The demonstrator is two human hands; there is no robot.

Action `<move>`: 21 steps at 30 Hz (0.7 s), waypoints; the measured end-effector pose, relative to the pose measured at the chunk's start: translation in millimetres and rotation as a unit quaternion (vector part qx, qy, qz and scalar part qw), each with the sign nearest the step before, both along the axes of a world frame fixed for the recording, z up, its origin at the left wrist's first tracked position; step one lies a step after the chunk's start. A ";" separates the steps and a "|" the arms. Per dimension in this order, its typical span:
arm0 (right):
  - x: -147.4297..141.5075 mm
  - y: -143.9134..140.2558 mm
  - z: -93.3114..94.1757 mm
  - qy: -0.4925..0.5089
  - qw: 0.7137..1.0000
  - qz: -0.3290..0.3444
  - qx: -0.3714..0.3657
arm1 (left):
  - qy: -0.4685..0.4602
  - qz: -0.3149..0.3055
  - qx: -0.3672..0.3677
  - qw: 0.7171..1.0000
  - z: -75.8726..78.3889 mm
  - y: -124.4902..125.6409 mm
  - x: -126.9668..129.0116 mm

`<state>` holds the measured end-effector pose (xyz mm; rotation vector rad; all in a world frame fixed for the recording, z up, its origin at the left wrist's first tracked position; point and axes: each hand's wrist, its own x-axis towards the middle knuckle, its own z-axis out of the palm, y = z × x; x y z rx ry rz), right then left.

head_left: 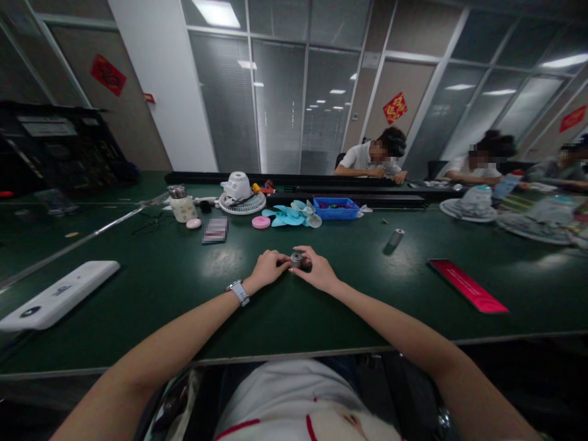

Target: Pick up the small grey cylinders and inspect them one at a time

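Observation:
On the green table in front of me is a small silvery metal cylinder (pixel 296 260) with a round opening or recess in its top. My right hand (pixel 318 269) curves round its right side, with thumb and forefinger closed on it. From the left, my left hand (pixel 267 268) pinches at its edge, fingers bent together; a watch (pixel 239 293) sits on that wrist. The underside of the cylinder is hidden. Beyond the hands lie light blue fan blades (pixel 294 214) and a pink round cap (pixel 261 222). Another grey metal cylinder (pixel 394 241) is farther right.
A white fan housing (pixel 236 188) rests on a round grille behind a phone-like slab (pixel 215 230). Nearby are a blue tray (pixel 336 208) of small items and a cream bottle (pixel 182 205). A white device (pixel 59 294) lies left, a red strip (pixel 468 286) right. Co-workers sit across the table.

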<state>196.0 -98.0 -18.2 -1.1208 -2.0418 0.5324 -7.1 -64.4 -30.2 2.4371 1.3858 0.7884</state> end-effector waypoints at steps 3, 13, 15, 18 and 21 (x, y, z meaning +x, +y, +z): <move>0.4 0.8 -0.4 -0.002 1.000 0.002 0.000 | 0.018 0.003 0.007 1.000 0.8 -2.4 1.9; 25.2 22.5 11.0 -0.099 0.992 -0.070 0.046 | -0.006 -0.007 0.003 1.000 3.3 -5.4 2.2; 44.0 39.1 8.9 -0.099 0.987 -0.123 0.037 | -0.009 -0.010 0.000 1.000 3.5 -5.2 1.6; 78.5 64.4 2.1 -0.080 0.975 -0.204 0.022 | -0.006 -0.012 0.000 1.000 3.9 -5.3 1.1; 109.0 81.3 -4.4 -0.065 0.962 -0.266 0.018 | 0.000 -0.010 -0.001 1.000 4.4 -6.2 0.9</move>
